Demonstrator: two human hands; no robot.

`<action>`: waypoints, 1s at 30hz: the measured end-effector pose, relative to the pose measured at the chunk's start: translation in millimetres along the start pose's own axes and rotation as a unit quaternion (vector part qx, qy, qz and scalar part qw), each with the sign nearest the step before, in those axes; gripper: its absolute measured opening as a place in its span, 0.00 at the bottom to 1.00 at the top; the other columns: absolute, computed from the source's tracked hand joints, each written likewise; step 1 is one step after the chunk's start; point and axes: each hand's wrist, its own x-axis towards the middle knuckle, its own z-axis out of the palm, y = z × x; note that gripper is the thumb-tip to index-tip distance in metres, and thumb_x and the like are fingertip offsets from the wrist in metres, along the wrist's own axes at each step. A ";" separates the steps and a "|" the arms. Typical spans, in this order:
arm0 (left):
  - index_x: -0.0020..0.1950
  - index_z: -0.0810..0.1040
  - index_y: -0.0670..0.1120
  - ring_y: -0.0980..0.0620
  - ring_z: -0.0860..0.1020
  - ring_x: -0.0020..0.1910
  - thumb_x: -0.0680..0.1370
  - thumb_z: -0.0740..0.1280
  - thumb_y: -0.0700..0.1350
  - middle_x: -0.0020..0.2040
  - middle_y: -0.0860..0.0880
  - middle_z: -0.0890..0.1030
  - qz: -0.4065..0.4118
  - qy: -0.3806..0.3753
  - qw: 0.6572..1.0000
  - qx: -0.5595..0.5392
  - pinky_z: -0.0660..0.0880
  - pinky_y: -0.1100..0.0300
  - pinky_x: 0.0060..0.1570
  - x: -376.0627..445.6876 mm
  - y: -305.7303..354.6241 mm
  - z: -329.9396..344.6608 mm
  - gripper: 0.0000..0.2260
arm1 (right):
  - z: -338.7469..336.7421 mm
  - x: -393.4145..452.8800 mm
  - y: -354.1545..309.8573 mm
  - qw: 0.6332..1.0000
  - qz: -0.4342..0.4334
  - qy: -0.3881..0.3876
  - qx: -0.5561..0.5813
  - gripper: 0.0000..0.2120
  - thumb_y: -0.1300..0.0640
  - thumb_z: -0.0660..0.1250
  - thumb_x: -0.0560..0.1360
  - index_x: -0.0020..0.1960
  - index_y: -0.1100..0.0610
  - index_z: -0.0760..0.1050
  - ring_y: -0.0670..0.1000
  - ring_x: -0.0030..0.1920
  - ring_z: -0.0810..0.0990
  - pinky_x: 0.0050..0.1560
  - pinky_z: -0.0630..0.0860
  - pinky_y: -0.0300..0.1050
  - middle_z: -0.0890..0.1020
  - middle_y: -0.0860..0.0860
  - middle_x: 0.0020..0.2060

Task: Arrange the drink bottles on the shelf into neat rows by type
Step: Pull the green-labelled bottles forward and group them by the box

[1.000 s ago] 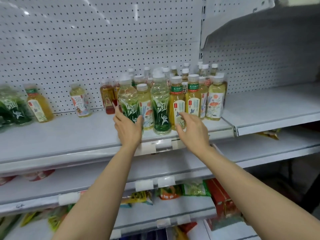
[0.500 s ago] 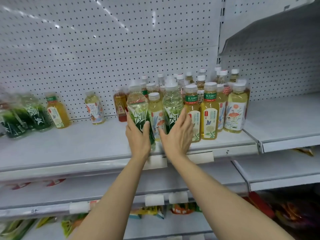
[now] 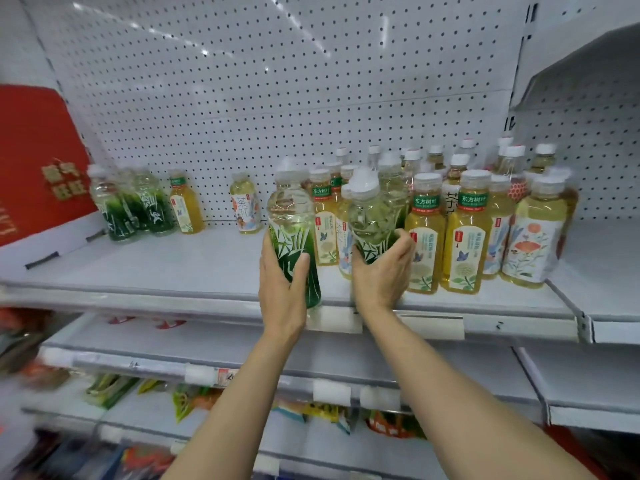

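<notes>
Both hands have closed on bottles since half a second ago, when they only pressed flat against the front of the crowd, and the camera has swung left, bringing a red sign (image 3: 38,161) into view.

Head view, the only one: the left hand (image 3: 282,289) is wrapped around the lower body of a clear bottle with a green bamboo label (image 3: 292,233), which stands upright at the shelf's front edge (image 3: 173,296). The right hand (image 3: 382,271) is clamped around a second green-label bottle (image 3: 375,216), which is tilted, cap leaning left, and seems lifted off the shelf (its base is hidden behind the hand). Just right of this bottle stand the yellow tea bottles (image 3: 465,233), packed close in rows.

Far left of the two held bottles, near the red sign, stands a group of matching green-label bottles (image 3: 135,206). Bare shelf lies between. Judging from the task, the coming move is a carry leftward to that group; the left hand is nearer it, and both bottles should travel upright, long axis vertical.
</notes>
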 end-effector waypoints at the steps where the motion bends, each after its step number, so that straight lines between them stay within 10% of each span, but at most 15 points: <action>1: 0.81 0.54 0.53 0.68 0.61 0.68 0.81 0.64 0.51 0.73 0.60 0.63 -0.001 0.005 1.000 0.004 0.57 0.75 0.63 -0.8 1.0 -5.4 0.31 | -2.3 -2.6 0.3 1.000 -0.020 -0.017 0.013 0.35 0.49 0.76 0.66 0.66 0.58 0.63 0.58 0.61 0.73 0.57 0.74 0.56 0.73 0.57 0.62; 10: 0.81 0.52 0.53 0.86 0.53 0.58 0.81 0.65 0.51 0.66 0.65 0.60 -0.005 0.029 0.999 0.020 0.51 0.85 0.54 15.6 -13.1 -70.2 0.33 | 6.5 -26.6 -50.3 0.986 -0.129 -0.056 0.087 0.43 0.44 0.70 0.72 0.78 0.55 0.51 0.54 0.68 0.67 0.69 0.63 0.48 0.69 0.56 0.69; 30: 0.81 0.51 0.48 0.55 0.57 0.77 0.81 0.66 0.50 0.79 0.51 0.59 0.007 0.036 0.998 0.046 0.54 0.66 0.69 108.0 -104.6 -195.6 0.34 | 150.0 -116.2 -165.3 0.977 -0.107 -0.088 0.160 0.45 0.44 0.74 0.70 0.78 0.49 0.51 0.46 0.73 0.61 0.66 0.60 0.36 0.62 0.46 0.75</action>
